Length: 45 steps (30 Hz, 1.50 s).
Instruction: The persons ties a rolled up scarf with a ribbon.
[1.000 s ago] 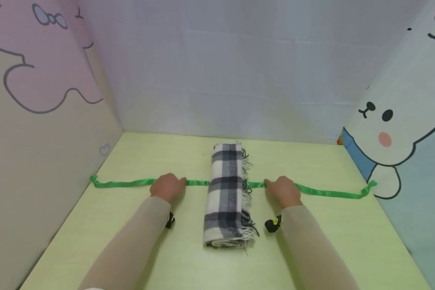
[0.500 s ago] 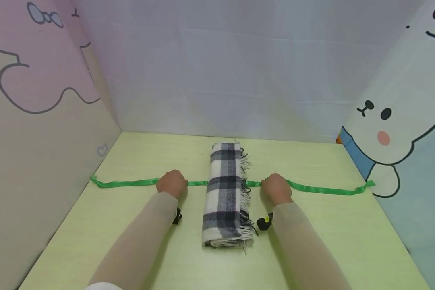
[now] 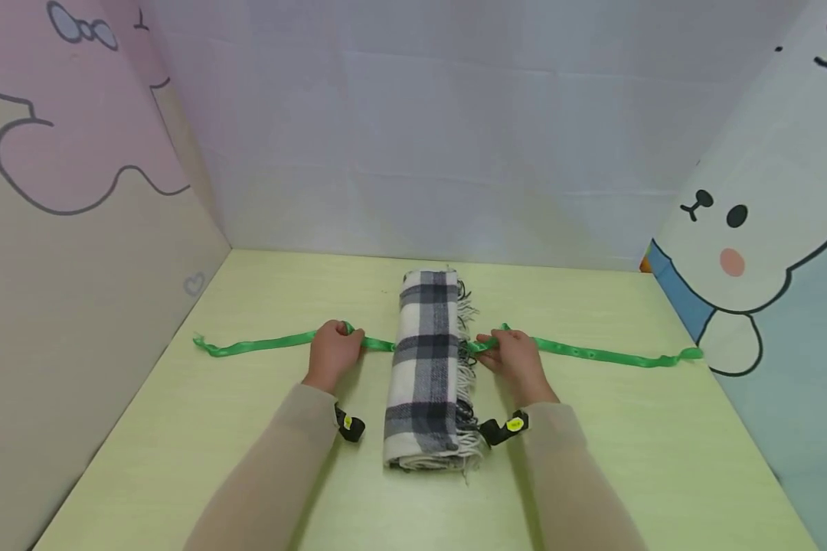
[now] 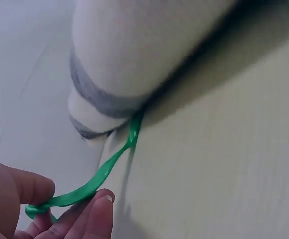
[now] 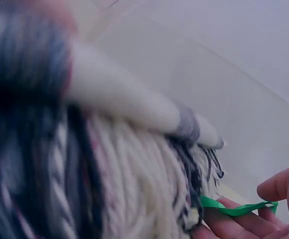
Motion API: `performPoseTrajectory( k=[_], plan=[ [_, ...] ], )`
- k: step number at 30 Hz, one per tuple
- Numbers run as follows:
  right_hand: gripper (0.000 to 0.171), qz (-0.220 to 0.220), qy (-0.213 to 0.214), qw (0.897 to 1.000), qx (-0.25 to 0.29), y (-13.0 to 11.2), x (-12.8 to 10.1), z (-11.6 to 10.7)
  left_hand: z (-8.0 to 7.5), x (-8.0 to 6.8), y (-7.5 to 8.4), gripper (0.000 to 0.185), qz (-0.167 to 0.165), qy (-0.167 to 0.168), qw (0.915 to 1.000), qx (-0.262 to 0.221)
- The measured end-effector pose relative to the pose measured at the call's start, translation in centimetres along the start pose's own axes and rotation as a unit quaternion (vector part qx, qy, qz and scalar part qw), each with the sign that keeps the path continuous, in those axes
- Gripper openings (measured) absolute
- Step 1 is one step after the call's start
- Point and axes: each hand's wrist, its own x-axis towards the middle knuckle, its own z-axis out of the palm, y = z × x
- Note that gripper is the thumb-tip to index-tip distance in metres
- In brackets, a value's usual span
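Observation:
A rolled plaid scarf [image 3: 423, 375] in white, grey and black lies lengthwise in the middle, fringe on its right side. A green ribbon [image 3: 593, 353] runs crosswise beneath it and comes out on both sides. Left of the roll, my left hand [image 3: 334, 353] pinches the ribbon; in the left wrist view it rises from under the scarf to the thumb and fingers [image 4: 92, 214]. On the right, beside the fringe [image 5: 134, 174], my right hand [image 3: 520, 363] holds the ribbon's other side, which crosses its fingers below the thumb. The stretch beneath the scarf is hidden.
The pale yellow table [image 3: 413, 513] is bounded by a white back wall [image 3: 413, 153] and cartoon-printed side walls. Both ribbon ends lie out toward the table's left and right sides. A small black device [image 3: 503, 430] sits at each wrist.
Both hands have moved inward toward the scarf and turned, lifting the ribbon near it. The ribbon's left end has been drawn in from the table edge. The scarf stays put.

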Motion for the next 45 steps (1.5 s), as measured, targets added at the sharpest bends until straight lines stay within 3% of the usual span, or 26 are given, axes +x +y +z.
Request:
performPoseTrajectory(
  k=[2,4,7,9,11,13,17,20,22,24,27,30,34,38,40,41,43,45],
  plan=[
    [0.06,0.022,-0.029,0.996,0.087,0.3,-0.2,0.2,0.4,-0.1,-0.1,0.02,-0.021,-0.003,0.9973,-0.07],
    [0.069,0.046,-0.055,0.982,0.176,0.4,-0.3,0.5,0.7,-0.3,-0.2,0.025,-0.04,-0.002,0.9889,-0.143],
    [0.071,0.081,-0.079,0.95,0.29,0.5,-0.4,1.0,1.2,-0.7,-0.3,0.041,-0.063,-0.005,0.9652,-0.254],
    [0.068,0.096,-0.086,0.93,0.343,0.6,-0.4,1.2,1.6,-1.1,-0.4,0.047,-0.077,-0.019,0.9368,-0.341],
    [0.063,0.098,-0.087,0.92,0.369,0.7,-0.3,1.5,2.0,-1.5,-0.4,0.05,-0.087,-0.037,0.8985,-0.429],
    [0.061,0.096,-0.086,0.916,0.381,0.8,-0.2,1.7,2.4,-1.8,-0.4,0.053,-0.096,-0.055,0.8539,-0.509],
    [0.059,0.078,-0.091,0.916,0.382,1.2,-0.2,1.8,3.2,-2.3,0.0,0.061,-0.106,-0.085,0.775,-0.617],
    [0.058,0.064,-0.09,0.916,0.386,1.6,-0.4,1.9,3.8,-2.5,0.3,0.066,-0.116,-0.104,0.7402,-0.654],
    [0.057,0.059,-0.086,0.913,0.395,1.8,-0.5,1.9,4.1,-2.4,0.4,0.067,-0.122,-0.108,0.7308,-0.663],
    [0.056,0.056,-0.082,0.91,0.402,2.1,-0.5,2.0,4.3,-2.2,0.5,0.066,-0.128,-0.105,0.7273,-0.666],
    [0.056,0.045,-0.084,0.915,0.392,2.5,-0.6,2.2,4.5,-1.7,0.4,0.056,-0.136,-0.094,0.7249,-0.669],
    [0.054,0.017,-0.095,0.936,0.339,2.7,-0.8,2.3,4.6,-1.0,0.4,0.042,-0.139,-0.089,0.7188,-0.675],
    [0.052,-0.026,-0.1,0.962,0.254,3.0,-1.1,2.4,4.7,-0.1,0.4,0.036,-0.122,-0.097,0.7259,-0.67],
    [0.051,-0.043,-0.091,0.97,0.219,3.0,-1.2,2.6,4.7,0.2,0.4,0.047,-0.121,-0.102,0.7457,-0.647],
    [0.051,-0.045,-0.088,0.971,0.218,2.9,-1.2,2.6,4.6,0.1,0.5,0.051,-0.127,-0.099,0.7683,-0.62],
    [0.051,-0.044,-0.085,0.971,0.22,2.9,-1.2,2.6,4.5,0.1,0.5,0.051,-0.129,-0.094,0.7862,-0.597],
    [0.051,-0.044,-0.083,0.971,0.221,2.9,-1.2,2.7,4.4,0.1,0.7,0.05,-0.124,-0.086,0.8332,-0.532],
    [0.051,-0.044,-0.077,0.972,0.22,2.9,-1.2,2.6,4.1,0.2,1.0,0.045,-0.115,-0.079,0.887,-0.44]
  ],
)
